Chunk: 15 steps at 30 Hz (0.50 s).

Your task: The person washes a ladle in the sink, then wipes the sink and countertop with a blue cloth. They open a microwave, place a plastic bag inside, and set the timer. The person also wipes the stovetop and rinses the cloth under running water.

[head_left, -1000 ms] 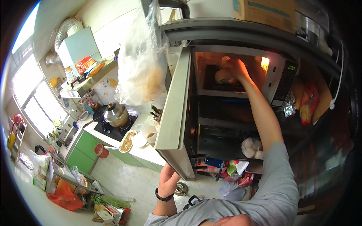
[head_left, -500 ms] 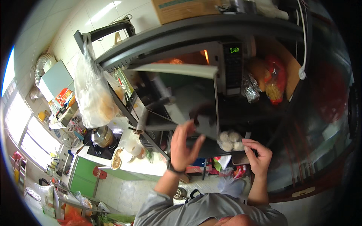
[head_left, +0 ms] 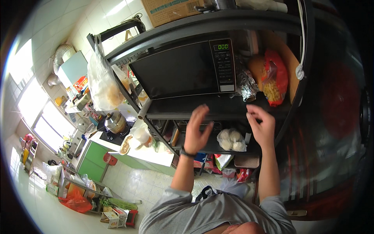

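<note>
The black microwave (head_left: 173,68) stands closed on the upper shelf of the dark rack. Below its front, my left hand (head_left: 198,128) is raised with fingers apart and empty. My right hand (head_left: 260,124) is near the shelf edge, loosely curled, thumb and forefinger slightly apart, nothing visible between them. A clear bag of pale round items (head_left: 231,140) lies on the lower shelf between and below my hands. Right of the microwave sit crumpled foil (head_left: 247,87) and a red food bag (head_left: 274,78).
A white plastic bag (head_left: 101,85) hangs at the rack's left. A cardboard box (head_left: 171,9) is on top. A counter (head_left: 156,160) at left holds a steel pot (head_left: 115,123) on a stove, plus dishes. A cluttered low rack with a red bag (head_left: 76,201) stands lower left.
The microwave door has swung shut and its inside light no longer shows. My right hand has come out of it, and my left hand has moved up from the door's edge.
</note>
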Each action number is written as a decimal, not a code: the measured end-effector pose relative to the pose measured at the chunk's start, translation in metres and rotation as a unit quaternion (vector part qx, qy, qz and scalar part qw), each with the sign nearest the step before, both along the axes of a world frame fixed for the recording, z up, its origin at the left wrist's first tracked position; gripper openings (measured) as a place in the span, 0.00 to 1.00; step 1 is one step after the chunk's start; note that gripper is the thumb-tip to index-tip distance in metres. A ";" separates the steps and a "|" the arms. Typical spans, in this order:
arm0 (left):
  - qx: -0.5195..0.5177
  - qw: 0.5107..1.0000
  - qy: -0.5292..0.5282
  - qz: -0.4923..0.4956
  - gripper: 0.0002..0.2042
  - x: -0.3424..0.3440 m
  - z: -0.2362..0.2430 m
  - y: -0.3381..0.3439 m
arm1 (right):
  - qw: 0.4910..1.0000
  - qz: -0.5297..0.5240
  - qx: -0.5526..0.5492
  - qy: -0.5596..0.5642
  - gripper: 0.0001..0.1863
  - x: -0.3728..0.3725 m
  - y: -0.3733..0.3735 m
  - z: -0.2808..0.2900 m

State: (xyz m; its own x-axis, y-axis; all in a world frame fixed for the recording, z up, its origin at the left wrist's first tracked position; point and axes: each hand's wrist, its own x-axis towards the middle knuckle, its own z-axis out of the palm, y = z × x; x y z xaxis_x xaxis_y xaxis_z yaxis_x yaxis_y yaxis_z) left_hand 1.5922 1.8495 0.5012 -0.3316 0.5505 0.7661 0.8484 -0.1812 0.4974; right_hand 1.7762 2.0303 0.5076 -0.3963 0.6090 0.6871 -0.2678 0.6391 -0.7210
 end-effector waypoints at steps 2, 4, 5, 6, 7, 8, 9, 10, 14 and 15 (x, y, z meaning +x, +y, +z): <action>-0.041 0.982 -0.146 -0.110 0.17 0.019 -0.059 -0.030 | 0.999 -0.012 0.009 -0.032 0.15 -0.031 0.019 0.014; -0.133 0.914 -0.359 -0.136 0.16 0.033 -0.141 -0.061 | 0.997 -0.036 0.041 -0.049 0.20 -0.065 0.032 0.030; -0.222 0.945 -0.225 -0.079 0.19 0.032 -0.193 -0.083 | 0.995 -0.057 0.051 -0.058 0.20 -0.084 0.036 0.035; -0.379 0.918 -0.092 -0.072 0.23 0.029 -0.234 -0.107 | 0.992 -0.086 0.063 -0.068 0.20 -0.099 0.043 0.041; -0.524 0.850 -0.053 -0.032 0.25 0.049 -0.238 -0.122 | 0.985 -0.127 0.081 -0.081 0.21 -0.103 0.056 0.045; -0.552 0.829 -0.077 -0.041 0.24 0.047 -0.293 -0.157 | 0.986 -0.117 0.065 -0.100 0.20 -0.115 0.054 0.053; -0.491 0.858 -0.133 -0.077 0.23 0.055 -0.305 -0.175 | 0.983 -0.121 0.051 -0.129 0.20 -0.121 0.060 0.054; -0.466 0.821 -0.328 -0.044 0.22 0.070 -0.293 -0.189 | 0.979 -0.122 0.036 -0.156 0.20 -0.129 0.065 0.054; -0.489 0.814 -0.311 0.043 0.19 0.068 -0.291 -0.215 | 0.991 -0.107 0.019 -0.082 0.19 -0.146 0.087 0.042; -0.518 0.803 -0.289 0.057 0.19 0.064 -0.288 -0.215 | 0.990 -0.111 0.012 -0.087 0.20 -0.145 0.084 0.043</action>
State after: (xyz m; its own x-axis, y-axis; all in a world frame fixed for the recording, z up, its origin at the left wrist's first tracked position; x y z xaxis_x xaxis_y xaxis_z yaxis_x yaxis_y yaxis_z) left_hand 1.6563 1.6344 0.2130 -0.5606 0.7337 -0.3839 0.4039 0.6470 0.6467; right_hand 1.6312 2.1147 0.5506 -0.3691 0.6784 0.6352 0.0082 0.6859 -0.7277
